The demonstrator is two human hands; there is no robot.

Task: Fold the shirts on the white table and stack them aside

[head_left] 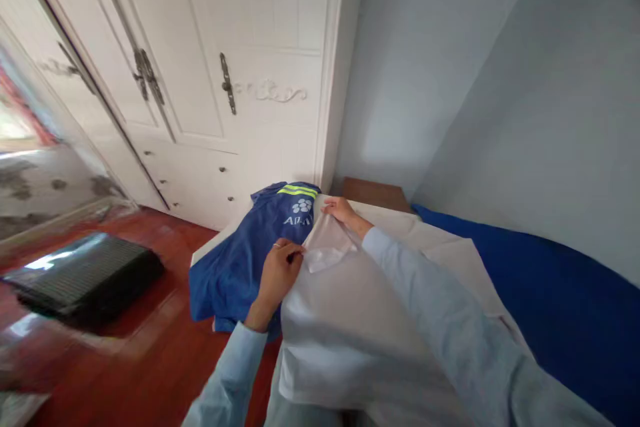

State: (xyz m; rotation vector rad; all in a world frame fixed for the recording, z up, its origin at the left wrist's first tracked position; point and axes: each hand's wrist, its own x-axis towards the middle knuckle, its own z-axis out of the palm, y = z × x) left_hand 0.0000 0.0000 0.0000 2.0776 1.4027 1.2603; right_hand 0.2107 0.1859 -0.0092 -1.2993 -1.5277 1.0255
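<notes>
A white cloth, apparently a garment [350, 320], lies spread in front of me and drapes over the near edge. My left hand [283, 270], with a ring on one finger, pinches the left side of a folded, thinner-looking part of it. At the far corner of the same folded part, my right hand [343, 210] grips the fabric between thumb and fingers. Just left of my hands lies a blue garment [240, 267] with yellow-green stripes and white lettering, hanging over the edge of a white surface [205, 250].
A white wardrobe [270, 13] with dark metal handles stands ahead. On the reddish floor [165, 353] at left sits a dark, plastic-wrapped bundle [85, 277]. A brown wooden piece [375, 193] stands by the grey wall [450, 80]. Blue fabric [560, 293] stretches along the right.
</notes>
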